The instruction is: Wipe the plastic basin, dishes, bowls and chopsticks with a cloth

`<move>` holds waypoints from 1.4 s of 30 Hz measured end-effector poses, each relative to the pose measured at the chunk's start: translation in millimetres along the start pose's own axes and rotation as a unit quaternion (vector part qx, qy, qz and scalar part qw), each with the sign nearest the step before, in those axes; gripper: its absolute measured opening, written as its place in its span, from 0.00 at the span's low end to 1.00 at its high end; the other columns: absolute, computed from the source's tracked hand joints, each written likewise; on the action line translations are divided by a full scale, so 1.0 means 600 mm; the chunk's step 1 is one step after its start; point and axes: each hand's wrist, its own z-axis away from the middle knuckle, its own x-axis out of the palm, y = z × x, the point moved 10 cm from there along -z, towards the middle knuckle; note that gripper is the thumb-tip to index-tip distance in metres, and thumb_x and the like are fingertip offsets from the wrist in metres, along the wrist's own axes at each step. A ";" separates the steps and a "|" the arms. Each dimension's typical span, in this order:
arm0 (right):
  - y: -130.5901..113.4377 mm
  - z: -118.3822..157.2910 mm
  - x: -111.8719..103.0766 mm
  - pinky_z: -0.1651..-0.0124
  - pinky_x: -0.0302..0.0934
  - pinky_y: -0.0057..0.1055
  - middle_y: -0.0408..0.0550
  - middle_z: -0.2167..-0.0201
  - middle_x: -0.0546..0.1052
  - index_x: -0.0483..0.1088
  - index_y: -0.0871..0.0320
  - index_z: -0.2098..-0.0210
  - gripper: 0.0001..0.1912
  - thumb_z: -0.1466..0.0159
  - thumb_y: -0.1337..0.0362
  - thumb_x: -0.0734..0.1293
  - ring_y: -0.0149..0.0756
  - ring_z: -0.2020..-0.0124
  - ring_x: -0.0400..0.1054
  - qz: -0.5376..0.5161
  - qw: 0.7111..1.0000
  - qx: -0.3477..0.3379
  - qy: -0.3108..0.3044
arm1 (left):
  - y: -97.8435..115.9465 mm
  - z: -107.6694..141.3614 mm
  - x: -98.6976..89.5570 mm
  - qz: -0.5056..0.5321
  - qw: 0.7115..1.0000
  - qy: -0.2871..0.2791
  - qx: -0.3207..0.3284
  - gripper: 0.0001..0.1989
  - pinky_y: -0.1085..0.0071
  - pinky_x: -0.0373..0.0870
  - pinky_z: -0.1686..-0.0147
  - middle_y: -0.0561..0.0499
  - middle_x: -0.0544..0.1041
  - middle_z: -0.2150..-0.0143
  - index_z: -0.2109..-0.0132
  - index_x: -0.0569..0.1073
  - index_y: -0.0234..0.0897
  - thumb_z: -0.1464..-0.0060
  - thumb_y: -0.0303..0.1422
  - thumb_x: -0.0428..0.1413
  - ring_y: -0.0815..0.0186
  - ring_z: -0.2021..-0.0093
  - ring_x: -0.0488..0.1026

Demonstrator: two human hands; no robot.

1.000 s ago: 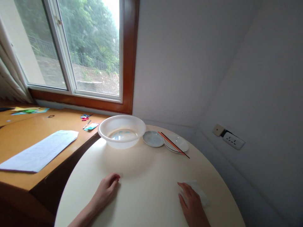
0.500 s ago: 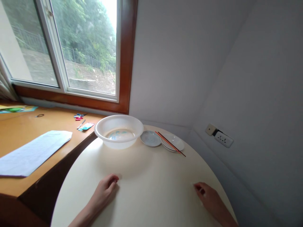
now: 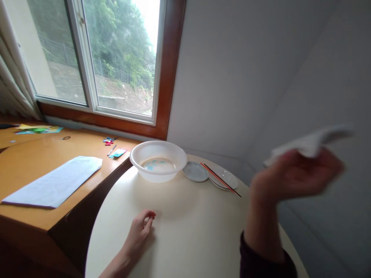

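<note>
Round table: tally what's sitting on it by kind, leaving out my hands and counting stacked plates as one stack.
Basin: 1
Gray plate: 1
White plate stack: 1
Chopsticks: 2
Total: 5

Beyond the left hand point(image 3: 142, 226), a window point(image 3: 124, 58) with a reddish-brown frame point(image 3: 171, 69) let in pale daylight — the grey walls point(image 3: 226, 69) stood dim. A round white table point(image 3: 179, 239) was under this hand, and an orange-brown desk point(image 3: 87, 148) stood to its left — a curtain point(image 3: 14, 73) hung behind.
</note>
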 end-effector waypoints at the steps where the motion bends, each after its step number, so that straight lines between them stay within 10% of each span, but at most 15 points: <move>1: -0.019 -0.002 0.025 0.46 0.53 0.47 0.58 0.57 0.67 0.59 0.61 0.48 0.24 0.33 0.53 0.47 0.47 0.47 0.59 0.003 0.997 -0.006 0.073 | -0.004 0.000 -0.001 0.001 1.000 0.001 -0.004 0.11 0.67 0.70 0.67 0.47 0.76 0.71 0.71 0.71 0.37 0.51 0.37 0.47 0.61 0.68 0.74; 2: -0.042 -0.004 0.071 0.49 0.56 0.44 0.56 0.58 0.68 0.61 0.61 0.51 0.19 0.34 0.55 0.52 0.45 0.50 0.62 0.003 0.997 -0.034 0.066 | -0.007 0.000 -0.001 0.001 1.000 0.002 -0.008 0.11 0.67 0.70 0.67 0.47 0.76 0.71 0.71 0.71 0.37 0.51 0.37 0.47 0.61 0.68 0.74; 5: -0.085 0.026 0.244 0.48 0.58 0.39 0.53 0.55 0.71 0.65 0.60 0.53 0.15 0.35 0.60 0.57 0.41 0.50 0.64 -0.022 0.970 -0.102 -0.219 | -0.013 0.000 -0.002 0.003 1.000 0.003 -0.016 0.11 0.67 0.70 0.67 0.47 0.76 0.71 0.71 0.71 0.37 0.51 0.37 0.47 0.61 0.69 0.74; 9: -0.059 0.097 0.298 0.49 0.59 0.34 0.50 0.55 0.74 0.69 0.59 0.56 0.13 0.37 0.65 0.59 0.36 0.53 0.67 -0.028 0.898 -0.052 -0.435 | -0.015 0.000 0.000 0.010 1.000 0.001 -0.020 0.12 0.67 0.70 0.68 0.47 0.76 0.71 0.71 0.71 0.37 0.51 0.38 0.47 0.61 0.69 0.74; 26: 0.104 0.170 0.031 0.58 0.61 0.35 0.50 0.66 0.75 0.68 0.56 0.69 0.11 0.40 0.60 0.56 0.40 0.63 0.69 0.174 0.796 0.138 -0.563 | -0.031 0.000 0.025 0.007 0.999 -0.015 -0.033 0.15 0.69 0.69 0.71 0.52 0.71 0.71 0.58 0.65 0.38 0.46 0.43 0.45 0.65 0.73 0.71; 31: 0.147 0.196 -0.039 0.55 0.62 0.37 0.52 0.62 0.76 0.70 0.56 0.66 0.16 0.41 0.56 0.56 0.43 0.60 0.70 0.179 0.790 0.184 -0.557 | -0.020 0.004 0.018 -0.115 0.993 -0.032 0.025 0.22 0.60 0.66 0.51 0.42 0.73 0.50 0.44 0.59 0.37 0.43 0.41 0.41 0.57 0.51 0.71; 42: 0.240 0.262 -0.153 0.55 0.65 0.37 0.53 0.52 0.74 0.71 0.54 0.53 0.22 0.44 0.55 0.60 0.46 0.55 0.71 0.226 0.756 0.220 -0.574 | 0.075 -0.017 0.044 -0.400 0.850 -0.276 0.204 0.45 0.41 0.31 0.42 0.41 0.40 0.32 0.34 0.36 0.42 0.50 0.48 0.52 0.47 0.34 0.37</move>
